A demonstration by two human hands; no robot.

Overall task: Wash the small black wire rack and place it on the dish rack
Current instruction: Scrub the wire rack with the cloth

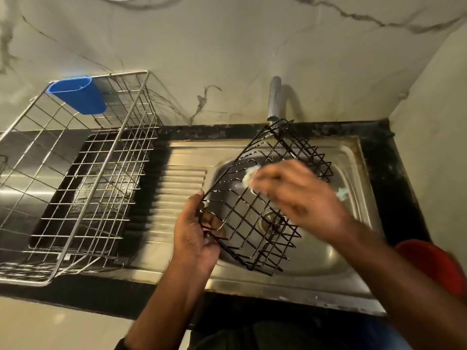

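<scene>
The small black wire rack (262, 198) is tilted over the sink (290, 281), below the tap (274, 97). The left hand (195, 231) holds its near corner, with its fingers curled round the wires. The right hand (298, 195) is blurry; its fingers are bent round a pale sponge (249, 176) that presses on the rack. The big silver dish rack (75, 178) sits on the counter (75, 295) at 9 o'clock, with a blue cup (78, 94) on its rim.
</scene>
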